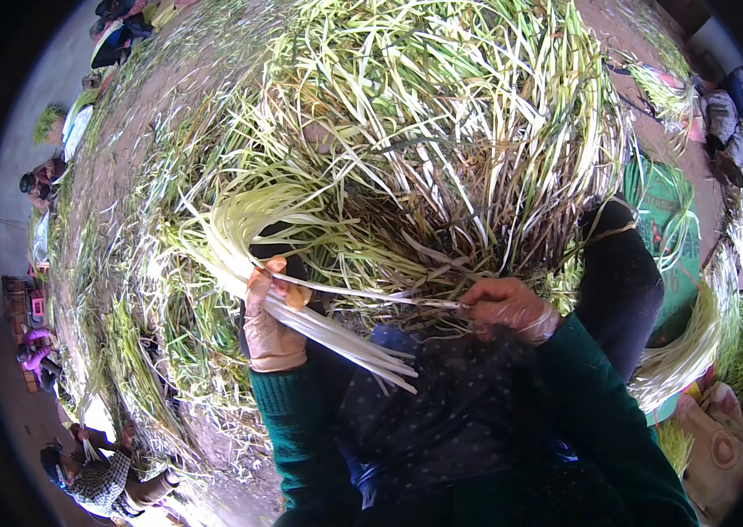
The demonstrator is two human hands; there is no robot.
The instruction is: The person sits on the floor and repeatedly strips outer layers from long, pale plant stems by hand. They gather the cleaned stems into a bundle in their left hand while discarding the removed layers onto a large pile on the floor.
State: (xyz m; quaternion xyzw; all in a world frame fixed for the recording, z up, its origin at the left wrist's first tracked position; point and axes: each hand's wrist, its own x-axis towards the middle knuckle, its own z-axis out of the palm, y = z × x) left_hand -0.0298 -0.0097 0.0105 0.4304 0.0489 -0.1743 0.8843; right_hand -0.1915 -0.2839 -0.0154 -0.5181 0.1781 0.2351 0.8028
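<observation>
My left hand point(275, 316), in a thin glove with orange covers on its fingers, grips a bunch of long leafy stalks point(345, 342). Their white stem ends point right over my lap, and the yellow-green leaves point(246, 217) arch up and away. My right hand point(510, 306), in a see-through glove, pinches the stem end of a single white stalk point(371, 296). That stalk stretches between my two hands. Just beyond them rises a large heap of loose stalks point(464, 132), green, white and partly brown and withered.
Near my right knee point(618, 290) lies a green woven sack point(668, 263), with sorted bundles point(681, 356) beside it. Plant litter covers the floor on my left. A person point(95, 474) sits at lower left handling stalks; others sit along the left wall and at upper right.
</observation>
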